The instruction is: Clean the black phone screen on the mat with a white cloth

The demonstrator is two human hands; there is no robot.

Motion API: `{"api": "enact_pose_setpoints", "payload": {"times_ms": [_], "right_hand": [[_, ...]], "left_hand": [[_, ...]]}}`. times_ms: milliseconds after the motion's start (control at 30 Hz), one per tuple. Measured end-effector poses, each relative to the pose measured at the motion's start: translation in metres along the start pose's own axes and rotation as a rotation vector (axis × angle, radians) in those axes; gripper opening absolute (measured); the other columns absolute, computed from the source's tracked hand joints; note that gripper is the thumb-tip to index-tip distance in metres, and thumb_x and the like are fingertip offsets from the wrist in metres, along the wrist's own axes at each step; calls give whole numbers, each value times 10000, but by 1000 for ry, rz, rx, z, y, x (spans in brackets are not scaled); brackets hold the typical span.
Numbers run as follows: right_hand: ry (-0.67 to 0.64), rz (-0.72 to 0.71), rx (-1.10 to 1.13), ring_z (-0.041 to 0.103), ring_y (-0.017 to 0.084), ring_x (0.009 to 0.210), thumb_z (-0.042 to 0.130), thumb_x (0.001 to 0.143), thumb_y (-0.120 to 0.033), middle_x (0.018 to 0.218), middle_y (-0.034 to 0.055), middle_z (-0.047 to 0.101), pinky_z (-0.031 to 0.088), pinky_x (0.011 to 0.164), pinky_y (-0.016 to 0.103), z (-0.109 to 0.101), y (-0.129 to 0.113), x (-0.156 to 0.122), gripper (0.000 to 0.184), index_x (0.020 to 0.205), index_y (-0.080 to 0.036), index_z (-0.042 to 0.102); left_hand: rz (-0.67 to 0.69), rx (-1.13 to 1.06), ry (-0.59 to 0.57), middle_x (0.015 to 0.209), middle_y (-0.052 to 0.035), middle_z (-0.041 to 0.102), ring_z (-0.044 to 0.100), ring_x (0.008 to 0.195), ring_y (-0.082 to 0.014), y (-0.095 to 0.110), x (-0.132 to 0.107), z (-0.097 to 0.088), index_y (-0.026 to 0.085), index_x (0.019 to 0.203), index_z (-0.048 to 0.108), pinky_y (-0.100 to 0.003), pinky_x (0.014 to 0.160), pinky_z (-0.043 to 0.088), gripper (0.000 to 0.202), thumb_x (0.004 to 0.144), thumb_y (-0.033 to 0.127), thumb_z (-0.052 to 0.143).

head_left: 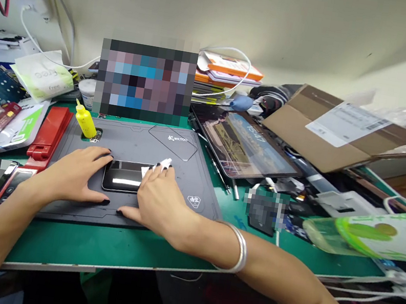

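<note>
A phone (123,176) with a dark, glossy screen lies flat on the dark grey work mat (130,142). My left hand (77,172) is at its left end, fingers spread, with the fingertips by the upper corner and the thumb below the lower edge. On the right half of the screen, my right hand (159,191) presses a white wipe (166,162) under bent fingers. The hand covers most of the wipe and the phone's right end. Farther back on the mat lies a thin, black-edged screen glass (173,143).
A yellow squeeze bottle (85,121) stands at the mat's upper left, near a red tool (50,134). Rightward lie a lit tablet (245,143), slim tools (219,168), a cardboard box (310,118) and a green-white packet (376,233). The table's front edge (129,268) runs close below my hands.
</note>
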State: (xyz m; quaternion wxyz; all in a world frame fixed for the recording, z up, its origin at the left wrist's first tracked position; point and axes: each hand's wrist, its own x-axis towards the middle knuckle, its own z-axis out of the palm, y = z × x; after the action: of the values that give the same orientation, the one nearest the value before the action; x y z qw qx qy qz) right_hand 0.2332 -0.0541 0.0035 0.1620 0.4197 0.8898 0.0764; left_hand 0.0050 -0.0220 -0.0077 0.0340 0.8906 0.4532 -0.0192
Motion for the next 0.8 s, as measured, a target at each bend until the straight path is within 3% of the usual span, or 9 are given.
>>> {"api": "enact_pose_setpoints", "payload": {"times_ms": [167, 333, 467, 567, 800], "right_hand": [[-30, -63, 30, 529, 529, 1246, 428, 898, -756, 1335, 393, 520, 432, 997, 666, -2, -5, -8, 962, 1347, 87, 549], [-21, 4, 9, 534, 494, 1260, 366, 944, -719, 1341, 392, 518, 427, 1028, 610, -6, 7, 6, 923, 1334, 95, 558], [-77, -35, 1, 541, 511, 1243, 376, 914, -758, 1332, 395, 520, 428, 1007, 655, -6, -1, -6, 957, 1333, 82, 566], [-38, -89, -3, 541, 527, 1233, 420, 889, -771, 1321, 401, 523, 434, 986, 678, -2, -8, -14, 978, 1340, 86, 556], [-13, -5, 0, 537, 512, 1247, 395, 928, -729, 1326, 402, 521, 432, 1011, 641, -2, -2, -3, 957, 1351, 119, 523]], "left_hand": [[-2, 11, -5, 1466, -211, 469, 484, 1320, -384, 0, 0, 1, 124, 1373, 512, -511, 1065, 449, 847, 742, 663, 680], [0, -1, 5, 1459, -217, 474, 488, 1312, -397, -1, -1, 2, 107, 1370, 520, -515, 1053, 456, 843, 748, 652, 683], [-7, -34, 18, 1449, -204, 487, 499, 1303, -395, -2, 0, 3, 132, 1366, 526, -508, 1058, 451, 840, 731, 655, 695], [-3, -43, 30, 1449, -196, 487, 494, 1306, -397, -1, 0, 3, 150, 1362, 527, -518, 1063, 443, 837, 725, 669, 685], [-2, -63, 34, 1443, -204, 492, 502, 1298, -406, -1, 0, 2, 149, 1344, 539, -538, 1042, 459, 808, 735, 662, 675]]}}
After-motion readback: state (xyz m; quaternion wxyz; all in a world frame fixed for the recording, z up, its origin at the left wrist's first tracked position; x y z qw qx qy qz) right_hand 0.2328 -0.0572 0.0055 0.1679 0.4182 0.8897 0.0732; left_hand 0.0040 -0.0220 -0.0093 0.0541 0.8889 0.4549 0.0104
